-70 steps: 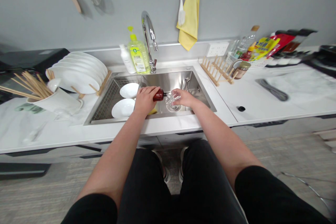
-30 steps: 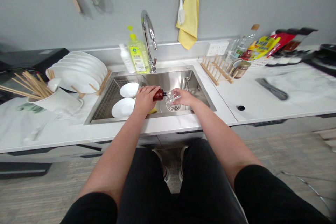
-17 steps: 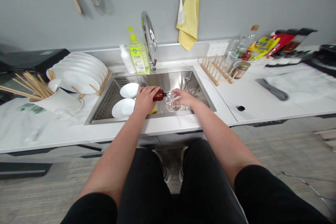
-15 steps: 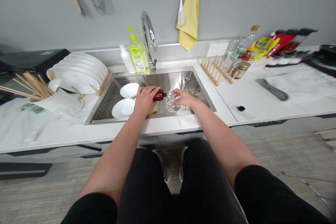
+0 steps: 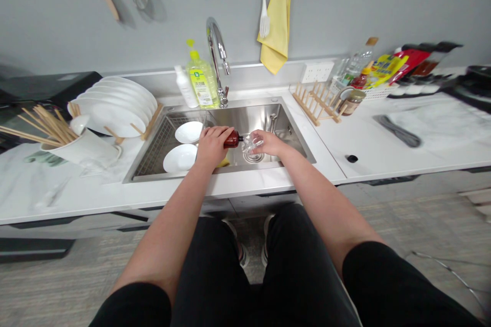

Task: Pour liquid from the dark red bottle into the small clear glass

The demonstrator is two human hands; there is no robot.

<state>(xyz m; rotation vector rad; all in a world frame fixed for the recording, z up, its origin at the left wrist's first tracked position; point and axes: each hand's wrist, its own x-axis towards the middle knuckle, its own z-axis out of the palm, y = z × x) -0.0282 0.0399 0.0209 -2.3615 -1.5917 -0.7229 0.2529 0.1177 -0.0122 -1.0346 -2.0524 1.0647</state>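
At frame centre, the left hand (image 5: 211, 145) is gripping a small brown plastic bottle (image 5: 232, 139) tight, tilted to the clear glass cup (image 5: 251, 144) the right hand (image 5: 268, 143) is holding over the steel sink (image 5: 286, 122).

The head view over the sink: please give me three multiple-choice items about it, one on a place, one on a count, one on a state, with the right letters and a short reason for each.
1. Where do the white bowls lie?
A. in the left part of the sink
B. on the counter at the right
C. on the wooden rack

2. How many white bowls are in the sink?
A. one
B. two
C. four

3. How is the brown bottle held?
A. upright
B. tipped sideways toward the clear glass
C. lying on the counter

Answers:
1 A: the white bowls rest in the sink, left of both hands.
2 B: two show, one behind the other.
3 B: the left hand holds the brown bottle about level, its neck pointing at the clear glass in the right hand.
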